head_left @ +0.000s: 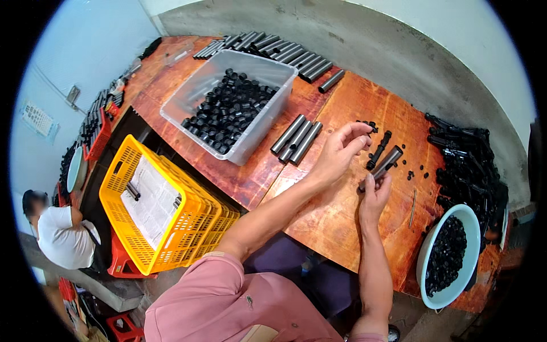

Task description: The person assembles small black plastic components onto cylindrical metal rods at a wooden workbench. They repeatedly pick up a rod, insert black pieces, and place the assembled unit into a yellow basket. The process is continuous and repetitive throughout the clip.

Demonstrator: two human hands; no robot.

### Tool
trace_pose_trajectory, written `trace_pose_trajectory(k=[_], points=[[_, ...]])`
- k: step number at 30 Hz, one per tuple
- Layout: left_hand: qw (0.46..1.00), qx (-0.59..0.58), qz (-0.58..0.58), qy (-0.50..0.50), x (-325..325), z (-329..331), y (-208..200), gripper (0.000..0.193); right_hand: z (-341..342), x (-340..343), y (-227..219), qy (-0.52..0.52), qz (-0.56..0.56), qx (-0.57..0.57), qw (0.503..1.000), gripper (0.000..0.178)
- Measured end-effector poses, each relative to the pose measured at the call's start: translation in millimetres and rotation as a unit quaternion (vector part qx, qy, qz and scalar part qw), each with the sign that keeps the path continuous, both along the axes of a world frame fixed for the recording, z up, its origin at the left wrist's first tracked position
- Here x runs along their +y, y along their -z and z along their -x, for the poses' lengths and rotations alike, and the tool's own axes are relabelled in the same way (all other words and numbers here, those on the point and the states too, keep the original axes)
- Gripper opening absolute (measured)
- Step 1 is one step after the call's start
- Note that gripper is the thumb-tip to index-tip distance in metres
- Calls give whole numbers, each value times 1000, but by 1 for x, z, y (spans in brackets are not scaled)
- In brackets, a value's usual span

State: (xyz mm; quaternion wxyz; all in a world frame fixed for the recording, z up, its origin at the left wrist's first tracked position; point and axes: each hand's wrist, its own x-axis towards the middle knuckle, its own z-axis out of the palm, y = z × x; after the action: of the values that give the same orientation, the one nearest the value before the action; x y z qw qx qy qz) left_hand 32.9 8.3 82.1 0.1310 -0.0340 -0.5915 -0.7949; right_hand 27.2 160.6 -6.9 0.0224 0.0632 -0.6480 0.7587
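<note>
My right hand [376, 194] is closed around a dark grey metal tube [390, 160], which slants up and away to the right over the table. My left hand [343, 149] is raised just left of the tube, with thumb and fingertips pinched together. Whatever they hold, if anything, is too small to make out. Small black pieces [370, 125] show right by those fingertips. Beside the tube lies a ribbed black rod-like part [380, 148]. Three more metal tubes [297, 139] lie side by side to the left of my left hand.
Left of me, a clear plastic bin [260, 137] holds black caps, near a yellow crate [149, 259] lined with paper. More tubes [296, 59] line the wall. At right are piled black parts [467, 165], a pale blue basin [472, 228] and a thin rod [412, 210]. A person [65, 239] sits far left.
</note>
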Motion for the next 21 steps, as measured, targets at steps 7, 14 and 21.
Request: trace_pose_trajectory(k=[7, 14, 21], points=[[855, 102, 492, -131, -92, -47, -115, 20, 2, 8, -2, 0, -56, 15, 998, 24], [707, -92, 697, -78, -277, 36, -34, 33, 2, 2, 6, -25, -71, 21, 997, 30], [718, -118, 686, 21, -266, 51, 3, 47, 6, 9, 3, -18, -118, 6, 993, 35]])
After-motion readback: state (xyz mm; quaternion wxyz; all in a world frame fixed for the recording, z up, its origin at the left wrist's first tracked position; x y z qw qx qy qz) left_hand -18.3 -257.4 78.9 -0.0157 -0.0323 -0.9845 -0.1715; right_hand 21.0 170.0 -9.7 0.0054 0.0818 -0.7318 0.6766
